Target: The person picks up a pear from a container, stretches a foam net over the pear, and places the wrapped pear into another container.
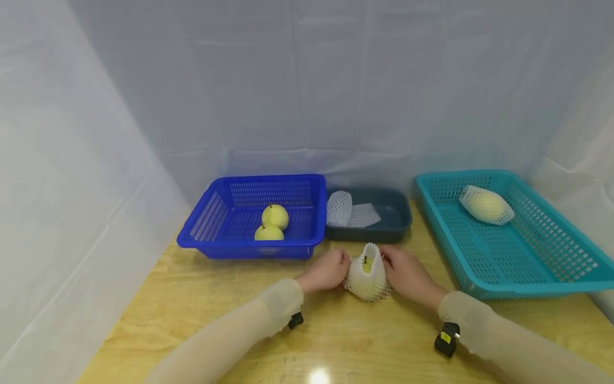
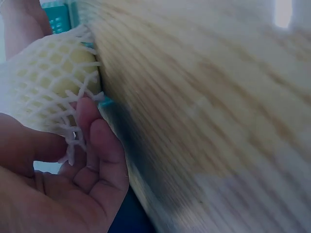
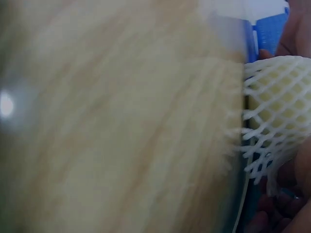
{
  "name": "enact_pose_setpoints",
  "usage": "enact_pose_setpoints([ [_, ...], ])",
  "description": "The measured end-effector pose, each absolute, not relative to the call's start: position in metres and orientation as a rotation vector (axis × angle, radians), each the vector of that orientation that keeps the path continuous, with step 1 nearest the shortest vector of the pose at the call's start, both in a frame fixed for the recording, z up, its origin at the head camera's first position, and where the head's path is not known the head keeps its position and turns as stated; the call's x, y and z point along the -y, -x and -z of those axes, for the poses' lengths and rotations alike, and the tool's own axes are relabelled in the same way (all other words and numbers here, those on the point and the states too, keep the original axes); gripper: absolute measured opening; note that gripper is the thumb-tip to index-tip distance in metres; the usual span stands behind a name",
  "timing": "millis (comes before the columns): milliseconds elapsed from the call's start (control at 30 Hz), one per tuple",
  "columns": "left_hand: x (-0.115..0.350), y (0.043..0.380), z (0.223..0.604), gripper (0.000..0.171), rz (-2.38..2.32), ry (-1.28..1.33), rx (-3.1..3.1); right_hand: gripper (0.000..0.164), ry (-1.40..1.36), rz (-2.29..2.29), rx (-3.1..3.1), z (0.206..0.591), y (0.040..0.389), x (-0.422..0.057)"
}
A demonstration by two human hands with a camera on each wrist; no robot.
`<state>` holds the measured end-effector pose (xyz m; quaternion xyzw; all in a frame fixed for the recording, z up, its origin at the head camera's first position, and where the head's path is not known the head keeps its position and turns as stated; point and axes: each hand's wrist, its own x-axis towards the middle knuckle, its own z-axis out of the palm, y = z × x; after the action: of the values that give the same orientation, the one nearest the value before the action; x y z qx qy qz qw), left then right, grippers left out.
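Observation:
A yellow pear with a dark stem sits inside a white foam net sleeve, close over the table in front of me. Its stem shows through the sleeve's gaping top. On the left side my left hand pinches the net between thumb and fingers; the left wrist view shows the net's edge caught there. My right hand grips the net from the other side, and in the right wrist view its fingers are bunched at the mesh. Mesh hides most of the pear.
A blue basket at the left holds two bare pears. Behind my hands a dark tray holds foam nets. At the right, a teal basket holds a netted pear. All stand on the wooden table.

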<state>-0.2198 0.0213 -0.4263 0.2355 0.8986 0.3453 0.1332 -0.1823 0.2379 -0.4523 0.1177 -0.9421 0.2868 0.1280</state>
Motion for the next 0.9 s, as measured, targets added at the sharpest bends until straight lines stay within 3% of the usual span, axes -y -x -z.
enact_pose_setpoints([
  [167, -0.021, 0.223, 0.431, 0.018, -0.799, -0.788, -2.747, 0.027, -0.399, -0.649, 2.741, 0.454, 0.180, -0.237],
  [500, -0.016, 0.220, 0.432, 0.011, -0.688, -0.852, -2.889, 0.023, -0.440, -0.626, 2.797, 0.449, 0.178, -0.233],
  [600, -0.011, 0.214, 0.429, 0.021, -0.738, -0.921, -2.864, 0.026, -0.481, -0.664, 2.834, 0.442, 0.177, -0.235],
  [800, -0.005, 0.205, 0.412, 0.055, -0.902, -1.039, -2.643, 0.055, -0.716, -0.923, 2.933, 0.415, 0.172, -0.247],
  [900, -0.005, 0.204, 0.408, 0.063, -0.954, -1.088, -2.527, 0.064, -0.857, -1.021, 2.961, 0.404, 0.169, -0.249],
])
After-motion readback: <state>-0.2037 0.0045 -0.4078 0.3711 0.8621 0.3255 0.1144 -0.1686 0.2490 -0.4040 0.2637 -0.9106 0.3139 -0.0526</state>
